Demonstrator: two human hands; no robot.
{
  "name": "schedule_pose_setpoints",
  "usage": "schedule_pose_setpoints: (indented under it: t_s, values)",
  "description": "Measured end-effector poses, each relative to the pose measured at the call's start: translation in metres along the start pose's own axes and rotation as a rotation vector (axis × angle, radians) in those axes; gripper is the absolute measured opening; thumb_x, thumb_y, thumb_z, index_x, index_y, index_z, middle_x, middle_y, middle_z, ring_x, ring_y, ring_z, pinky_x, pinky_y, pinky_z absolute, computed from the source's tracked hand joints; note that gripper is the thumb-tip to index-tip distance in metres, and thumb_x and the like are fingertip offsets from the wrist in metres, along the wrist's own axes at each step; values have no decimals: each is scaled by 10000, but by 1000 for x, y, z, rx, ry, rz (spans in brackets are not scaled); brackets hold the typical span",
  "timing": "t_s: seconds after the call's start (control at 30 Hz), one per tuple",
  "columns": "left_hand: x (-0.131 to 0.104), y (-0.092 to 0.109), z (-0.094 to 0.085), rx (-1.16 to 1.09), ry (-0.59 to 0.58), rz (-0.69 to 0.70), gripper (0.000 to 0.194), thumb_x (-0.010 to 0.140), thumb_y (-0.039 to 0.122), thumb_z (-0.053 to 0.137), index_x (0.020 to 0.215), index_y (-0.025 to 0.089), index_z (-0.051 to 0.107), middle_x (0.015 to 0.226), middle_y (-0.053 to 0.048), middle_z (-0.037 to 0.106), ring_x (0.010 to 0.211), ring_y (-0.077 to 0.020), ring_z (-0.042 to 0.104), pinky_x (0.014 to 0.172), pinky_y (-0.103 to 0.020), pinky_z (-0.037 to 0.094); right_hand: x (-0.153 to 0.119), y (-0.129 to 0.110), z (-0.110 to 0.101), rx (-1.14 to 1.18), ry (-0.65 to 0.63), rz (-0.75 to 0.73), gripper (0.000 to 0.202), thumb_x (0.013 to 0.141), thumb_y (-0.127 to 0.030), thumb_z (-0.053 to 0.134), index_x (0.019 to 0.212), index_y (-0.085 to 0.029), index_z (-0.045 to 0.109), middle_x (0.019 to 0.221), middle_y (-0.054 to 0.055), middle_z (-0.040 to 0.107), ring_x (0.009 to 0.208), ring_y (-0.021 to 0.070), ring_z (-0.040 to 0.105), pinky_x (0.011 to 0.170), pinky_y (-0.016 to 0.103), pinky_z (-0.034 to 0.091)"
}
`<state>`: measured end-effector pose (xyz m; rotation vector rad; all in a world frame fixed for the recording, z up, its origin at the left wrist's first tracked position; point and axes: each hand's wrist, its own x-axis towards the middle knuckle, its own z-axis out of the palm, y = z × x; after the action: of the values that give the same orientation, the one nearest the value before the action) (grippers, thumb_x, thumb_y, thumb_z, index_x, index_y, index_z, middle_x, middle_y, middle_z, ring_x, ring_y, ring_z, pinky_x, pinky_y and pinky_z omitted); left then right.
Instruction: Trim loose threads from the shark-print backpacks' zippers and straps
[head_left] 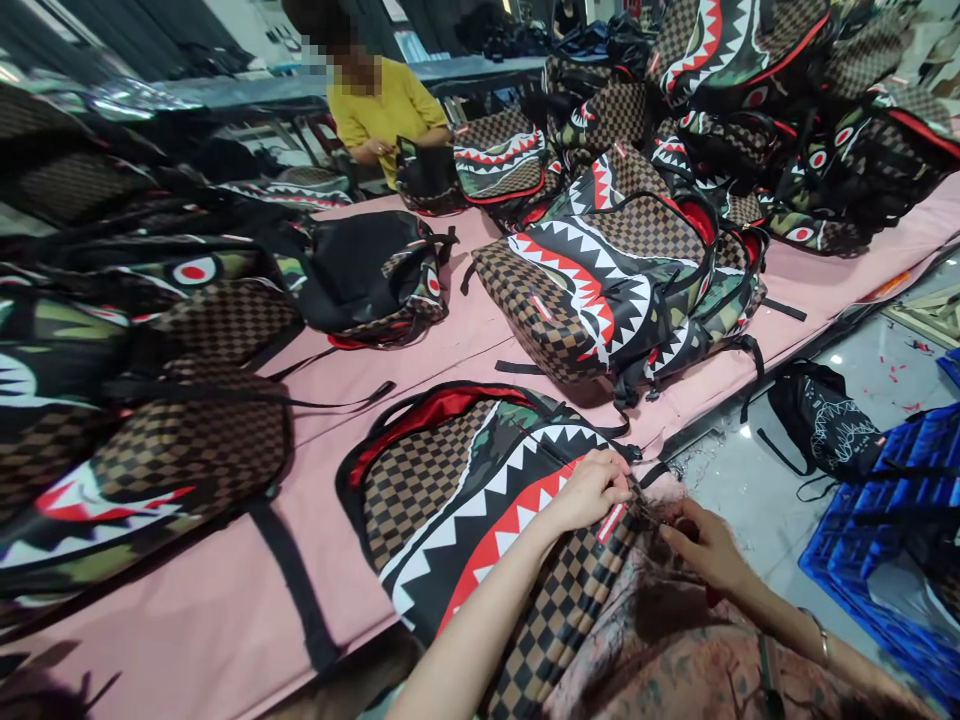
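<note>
A checkered backpack (427, 480) with a red-and-white shark-mouth print lies at the near edge of the pink table, its top opening showing red lining. My left hand (596, 490) rests on its right side, fingers curled together at the edge beside a small red label; what they pinch is hidden. Just right of that edge, my right hand (697, 540) has thumb and fingers pressed together near the backpack's corner, on something too small to make out. Patterned cloth (660, 630) covers my lap below both hands.
Similar backpacks (577, 290) lie farther back, with others piled at left and back right. A person in a yellow top (386, 100) stands across the pink table (330, 530). On the floor at right are a black bag (825, 420) and a blue crate (847, 540).
</note>
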<state>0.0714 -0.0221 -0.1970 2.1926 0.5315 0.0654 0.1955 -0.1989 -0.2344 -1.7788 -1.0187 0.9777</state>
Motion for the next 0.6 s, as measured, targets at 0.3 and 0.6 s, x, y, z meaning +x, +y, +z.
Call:
schedule_pose_setpoints:
  t_s: [0.3,0.6]
  values:
    - [-9,-3,9,-124,133,-10,97,693,124,591,600,150,584,934,-62,595,905,-179,538,815,-314,420,14,-37,6,-271,-49,-136,79,795,-291,496,748,-228,484,675,-17,552,620,150,493,555,253,344]
    - [-17,-21,1,-129,458,-158,198,811,266,474,717,164,615,835,-61,613,811,-185,579,780,-344,462,23,-7,2,4,-93,-116,124,827,-291,465,741,-203,480,689,-34,507,636,120,471,568,227,369]
